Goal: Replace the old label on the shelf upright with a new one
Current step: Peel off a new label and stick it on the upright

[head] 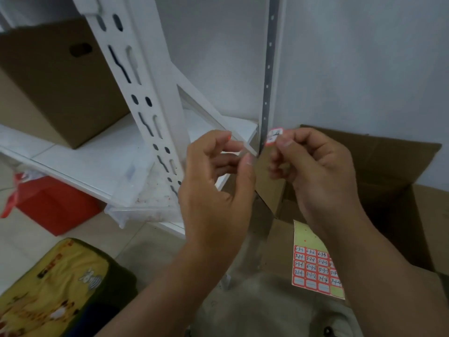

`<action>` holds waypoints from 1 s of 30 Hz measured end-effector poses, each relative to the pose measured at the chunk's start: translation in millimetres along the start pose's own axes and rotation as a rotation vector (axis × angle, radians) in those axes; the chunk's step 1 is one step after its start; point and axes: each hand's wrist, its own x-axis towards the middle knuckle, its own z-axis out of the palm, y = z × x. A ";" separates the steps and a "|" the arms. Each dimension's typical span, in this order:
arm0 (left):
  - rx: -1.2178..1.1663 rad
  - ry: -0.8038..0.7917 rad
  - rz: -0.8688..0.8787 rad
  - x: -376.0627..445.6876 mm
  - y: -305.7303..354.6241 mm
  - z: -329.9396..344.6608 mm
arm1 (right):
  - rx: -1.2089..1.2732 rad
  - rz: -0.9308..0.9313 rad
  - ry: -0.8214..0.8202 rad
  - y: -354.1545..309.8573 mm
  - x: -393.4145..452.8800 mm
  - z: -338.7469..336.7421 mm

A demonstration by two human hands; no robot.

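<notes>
Far left of the white slotted steel shelf upright [143, 98] sits a brown cardboard box with a hand-hole [53, 76] on the shelf board, with a red plastic bag [48, 203] on the floor below it. The upright itself runs diagonally down the frame; no label shows on the stretch in view, though its lower end is covered by the left hand [216, 181].

That hand, just right of the upright, has its fingers curled with thumb and forefinger drawn together; a speck of red sits at the fingertip, and whether it pinches anything I cannot tell, it is too blurred. Further right, the right hand [313, 164] pinches a small white red-bordered sticker label [274, 136] between thumb and forefinger, held up clear of the upright.

Well right of the upright and lower, a yellow-backed sheet of red-bordered labels [315, 266] lies on an open cardboard carton [388, 166].

My read: the new label is in hand, sticking comes next. That calls for carrying it across to the upright and pressing it flat. Its writing is unreadable.
</notes>
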 end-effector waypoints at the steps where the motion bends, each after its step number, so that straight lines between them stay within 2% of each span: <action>1: 0.012 0.034 0.046 1.5 -1.6 -2.8 | 0.060 0.022 0.062 1.0 4.0 2.3; 3: 0.032 0.103 0.109 4.3 -5.8 -9.6 | 0.046 0.046 0.102 2.8 8.5 10.4; 5: 0.087 0.190 0.127 7.4 -12.8 -18.9 | -0.013 0.063 0.010 5.8 6.9 22.7; 7: 0.159 0.280 0.099 9.5 -21.3 -28.4 | -0.026 0.080 -0.097 9.1 3.0 33.4; 10: 0.223 0.358 0.010 10.8 -32.1 -37.3 | 0.030 0.100 -0.158 11.0 0.5 41.1; 15: 0.199 0.252 -0.107 14.3 -40.7 -37.6 | 0.137 0.146 -0.131 10.5 -2.7 45.9; 19: 0.221 0.210 -0.048 16.0 -44.7 -34.6 | 0.120 0.141 -0.133 14.1 -4.1 47.4; 25: 0.262 0.117 0.017 13.5 -49.7 -45.7 | 0.044 0.143 -0.245 18.0 -3.7 56.1; 30: 0.161 0.063 0.047 7.6 -49.6 -50.1 | 0.061 0.121 -0.328 17.9 -5.1 69.7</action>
